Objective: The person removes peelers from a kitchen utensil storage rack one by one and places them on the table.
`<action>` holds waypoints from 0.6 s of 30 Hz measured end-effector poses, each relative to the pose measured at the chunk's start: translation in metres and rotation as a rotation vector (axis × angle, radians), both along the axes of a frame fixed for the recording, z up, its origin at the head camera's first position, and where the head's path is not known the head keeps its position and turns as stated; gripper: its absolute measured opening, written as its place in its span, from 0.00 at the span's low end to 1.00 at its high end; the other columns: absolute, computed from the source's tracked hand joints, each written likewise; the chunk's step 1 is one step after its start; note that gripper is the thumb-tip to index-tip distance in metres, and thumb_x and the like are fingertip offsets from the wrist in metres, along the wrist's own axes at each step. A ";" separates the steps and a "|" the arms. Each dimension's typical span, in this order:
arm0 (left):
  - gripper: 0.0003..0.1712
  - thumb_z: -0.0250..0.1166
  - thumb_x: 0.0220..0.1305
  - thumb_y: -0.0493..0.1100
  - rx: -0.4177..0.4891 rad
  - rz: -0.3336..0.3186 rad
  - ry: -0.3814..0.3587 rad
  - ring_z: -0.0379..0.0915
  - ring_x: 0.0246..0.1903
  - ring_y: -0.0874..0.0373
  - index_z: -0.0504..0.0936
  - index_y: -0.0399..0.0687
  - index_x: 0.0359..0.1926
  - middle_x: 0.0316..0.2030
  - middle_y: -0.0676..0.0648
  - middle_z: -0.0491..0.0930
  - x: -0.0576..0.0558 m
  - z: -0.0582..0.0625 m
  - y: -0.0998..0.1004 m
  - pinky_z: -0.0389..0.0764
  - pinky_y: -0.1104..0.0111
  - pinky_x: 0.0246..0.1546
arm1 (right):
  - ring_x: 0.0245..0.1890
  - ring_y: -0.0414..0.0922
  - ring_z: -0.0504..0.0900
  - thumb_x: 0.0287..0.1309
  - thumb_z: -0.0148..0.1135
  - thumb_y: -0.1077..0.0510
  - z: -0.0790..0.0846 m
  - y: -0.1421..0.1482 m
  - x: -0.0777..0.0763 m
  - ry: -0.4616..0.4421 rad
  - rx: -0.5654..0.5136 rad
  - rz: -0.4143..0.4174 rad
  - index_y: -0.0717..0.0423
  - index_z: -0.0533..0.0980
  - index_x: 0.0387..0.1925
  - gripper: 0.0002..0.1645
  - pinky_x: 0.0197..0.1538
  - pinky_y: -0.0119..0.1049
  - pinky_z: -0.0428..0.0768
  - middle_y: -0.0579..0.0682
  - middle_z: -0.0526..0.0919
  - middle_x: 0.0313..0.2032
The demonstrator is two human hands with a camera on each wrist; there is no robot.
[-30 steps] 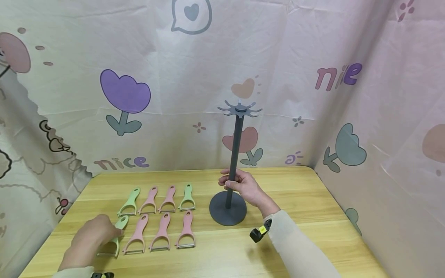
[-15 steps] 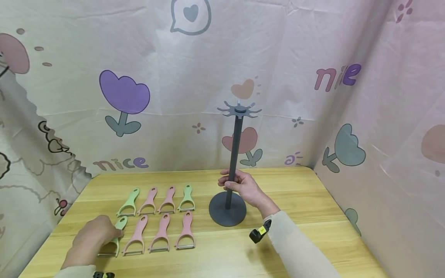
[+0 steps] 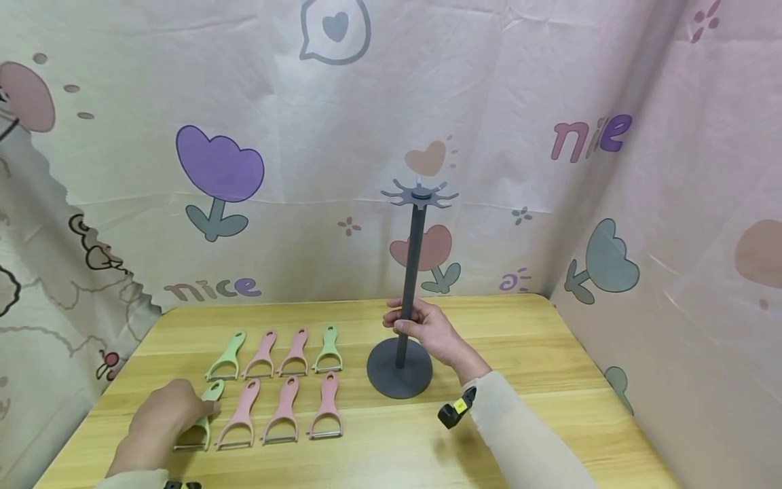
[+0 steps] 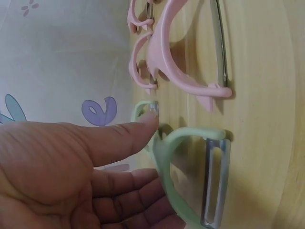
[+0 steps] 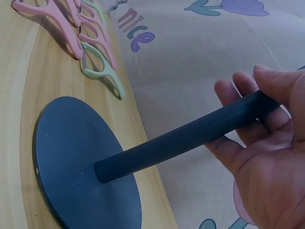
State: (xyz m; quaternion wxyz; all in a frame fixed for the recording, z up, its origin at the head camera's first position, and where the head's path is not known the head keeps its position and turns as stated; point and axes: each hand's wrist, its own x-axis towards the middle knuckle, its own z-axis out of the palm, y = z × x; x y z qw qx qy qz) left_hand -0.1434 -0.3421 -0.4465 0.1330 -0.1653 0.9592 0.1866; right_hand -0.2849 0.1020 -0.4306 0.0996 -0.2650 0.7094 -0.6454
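Observation:
My left hand (image 3: 168,414) is at the light green vegetable peeler (image 4: 167,157) at the left end of the front row. In the left wrist view the thumb lies on one side of its handle and the fingers are on the other, pinching it. The handle is partly hidden behind the thumb, and the blade points towards me. My right hand (image 3: 430,329) grips the post of a dark grey stand (image 5: 181,140), thumb and fingers curled round its lower half. The stand's round base sits on the table, and a ring of hooks (image 3: 421,195) tops the post.
Three pink peelers (image 3: 284,411) continue the front row to the right. Behind them lie a green peeler (image 3: 231,353), two pink peelers (image 3: 296,350) and another green peeler (image 3: 330,346). A patterned cloth (image 3: 305,136) hangs behind the wooden table (image 3: 507,339) and at its sides.

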 end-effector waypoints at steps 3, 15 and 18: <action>0.29 0.71 0.66 0.56 -0.013 -0.022 0.051 0.77 0.33 0.43 0.81 0.29 0.40 0.34 0.35 0.82 0.001 0.006 0.008 0.80 0.46 0.37 | 0.59 0.55 0.87 0.70 0.64 0.68 -0.001 0.000 0.000 0.000 0.008 -0.013 0.62 0.75 0.66 0.25 0.62 0.45 0.84 0.64 0.86 0.55; 0.28 0.69 0.70 0.50 -0.028 -0.182 0.410 0.82 0.47 0.30 0.81 0.32 0.60 0.51 0.31 0.85 0.010 0.025 0.089 0.81 0.40 0.46 | 0.62 0.56 0.83 0.72 0.65 0.62 -0.008 0.006 0.007 0.093 0.138 -0.164 0.57 0.78 0.65 0.22 0.67 0.53 0.79 0.58 0.86 0.58; 0.28 0.71 0.70 0.49 -0.009 -0.206 0.496 0.80 0.52 0.30 0.81 0.33 0.61 0.54 0.31 0.84 0.018 0.023 0.113 0.80 0.39 0.51 | 0.64 0.54 0.81 0.74 0.64 0.57 -0.011 0.012 0.014 0.140 0.211 -0.234 0.55 0.78 0.66 0.22 0.70 0.55 0.76 0.55 0.85 0.61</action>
